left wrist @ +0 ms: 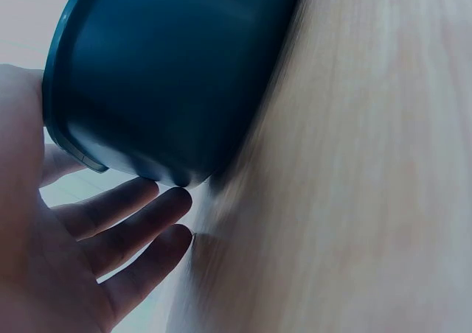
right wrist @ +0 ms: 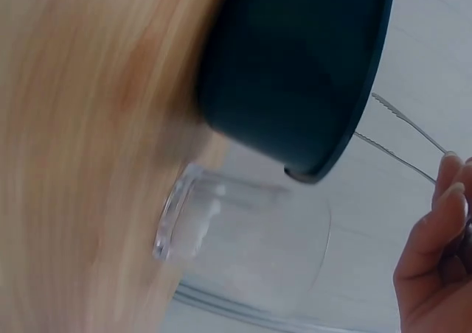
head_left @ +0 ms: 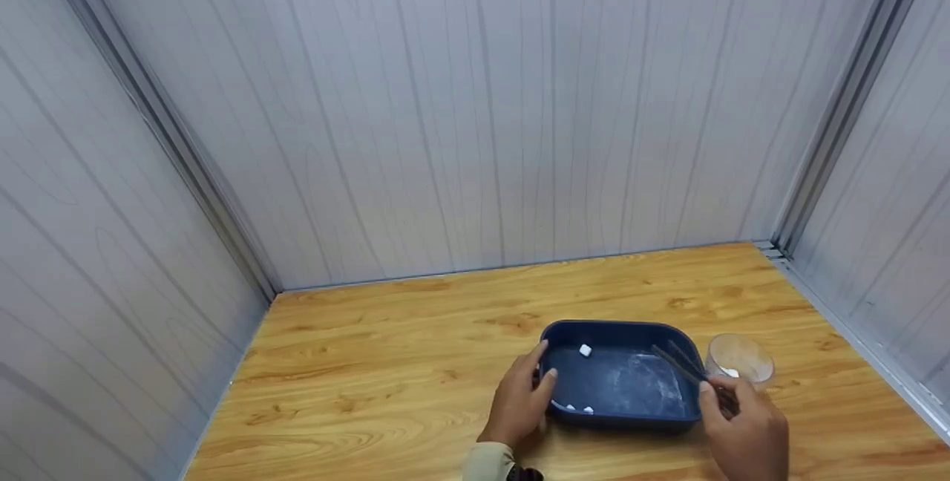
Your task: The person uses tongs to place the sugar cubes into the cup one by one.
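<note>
A dark blue rectangular dish [head_left: 623, 420] sits on the table, with a few small white pieces inside, one a cube [head_left: 585, 350]. My left hand [head_left: 519, 396] holds the dish's left end, its thumb at the rim and its fingers against the outer wall. In the left wrist view the fingers [left wrist: 140, 226] are spread beneath the rim. My right hand [head_left: 746, 421] pinches metal tweezers [head_left: 681, 364] with serrated tips. Their prongs stand apart over the dish's right side, with nothing visible between them. Beside the dish is a clear glass [head_left: 757, 362] with something white at its bottom.
The wooden table [head_left: 356, 362] extends left of and behind the dish. A pale panelled wall [head_left: 475, 132] rises at its back, with side walls at left and right. Whitish smears mark the dish's floor.
</note>
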Action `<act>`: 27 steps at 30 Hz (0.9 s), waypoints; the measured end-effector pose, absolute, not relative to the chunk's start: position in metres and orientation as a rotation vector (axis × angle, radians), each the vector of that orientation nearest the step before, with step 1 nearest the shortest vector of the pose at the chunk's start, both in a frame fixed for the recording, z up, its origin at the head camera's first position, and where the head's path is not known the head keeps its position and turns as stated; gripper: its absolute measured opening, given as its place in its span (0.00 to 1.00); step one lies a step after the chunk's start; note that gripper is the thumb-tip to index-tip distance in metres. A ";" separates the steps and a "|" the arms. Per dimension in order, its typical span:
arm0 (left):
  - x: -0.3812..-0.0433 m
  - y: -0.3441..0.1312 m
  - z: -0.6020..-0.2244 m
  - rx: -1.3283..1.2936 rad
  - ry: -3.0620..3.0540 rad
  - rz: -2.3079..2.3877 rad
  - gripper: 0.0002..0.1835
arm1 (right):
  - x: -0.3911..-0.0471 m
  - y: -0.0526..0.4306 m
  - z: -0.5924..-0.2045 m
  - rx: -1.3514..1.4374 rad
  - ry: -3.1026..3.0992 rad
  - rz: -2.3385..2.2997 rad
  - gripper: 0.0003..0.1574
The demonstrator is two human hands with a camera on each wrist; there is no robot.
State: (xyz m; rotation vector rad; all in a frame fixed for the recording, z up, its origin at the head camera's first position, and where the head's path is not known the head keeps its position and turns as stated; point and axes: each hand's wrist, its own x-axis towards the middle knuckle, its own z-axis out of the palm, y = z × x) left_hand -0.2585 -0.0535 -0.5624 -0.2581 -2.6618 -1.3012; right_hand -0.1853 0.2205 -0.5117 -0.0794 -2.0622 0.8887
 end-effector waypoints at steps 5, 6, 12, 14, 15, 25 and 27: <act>-0.259 -0.054 -0.562 -0.277 -2.650 -1.302 0.26 | -0.190 0.208 -0.513 -0.057 -2.160 0.916 0.06; -0.259 -0.054 -0.562 -0.281 -2.645 -1.298 0.27 | -0.191 0.206 -0.513 -0.057 -2.180 0.919 0.06; -0.259 -0.053 -0.563 -0.335 -2.570 -1.181 0.29 | -0.200 0.196 -0.515 0.031 -2.217 0.910 0.06; -0.259 -0.053 -0.563 -0.371 -2.525 -1.130 0.30 | -0.204 0.193 -0.517 0.070 -2.220 0.905 0.06; -0.260 -0.053 -0.563 -0.391 -2.502 -1.109 0.31 | -0.205 0.192 -0.518 0.084 -2.224 0.897 0.07; -0.259 -0.051 -0.565 -0.417 -2.454 -1.052 0.32 | -0.216 0.177 -0.528 0.214 -2.261 0.840 0.09; -0.258 -0.050 -0.566 -0.416 -2.455 -1.057 0.33 | -0.216 0.175 -0.531 0.229 -2.281 0.820 0.09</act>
